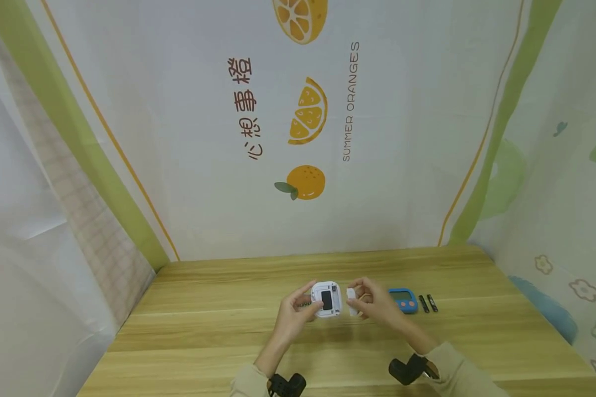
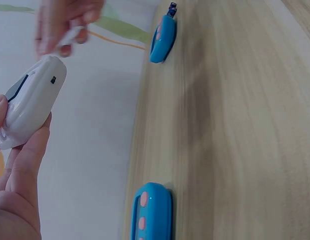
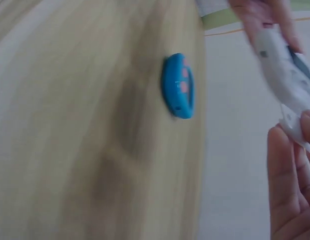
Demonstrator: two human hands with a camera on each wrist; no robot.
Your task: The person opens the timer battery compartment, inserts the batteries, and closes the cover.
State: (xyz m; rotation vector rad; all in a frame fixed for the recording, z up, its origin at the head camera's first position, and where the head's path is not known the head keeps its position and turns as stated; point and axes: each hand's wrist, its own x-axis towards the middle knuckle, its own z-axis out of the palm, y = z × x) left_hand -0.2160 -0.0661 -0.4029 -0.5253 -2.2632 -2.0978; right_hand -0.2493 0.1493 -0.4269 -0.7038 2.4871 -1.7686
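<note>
At a light-brown wood-grain table (image 1: 203,325), before a white fabric backdrop (image 1: 193,182) printed with oranges and edged in green, you hold a rounded white plastic device (image 1: 328,299) above the tabletop, your left hand (image 1: 293,311) gripping its left side. A dark rectangle marks the face turned toward you; what the recess at its right side contains is too small to tell. Your right hand (image 1: 374,304) pinches a small white plastic piece (image 1: 351,296) just right of the device. Farther right, a blue plastic gadget with pink buttons (image 1: 403,300) lies near two slim black batteries (image 1: 432,303); a second blue gadget (image 2: 152,212) lies beyond your left hand.
</note>
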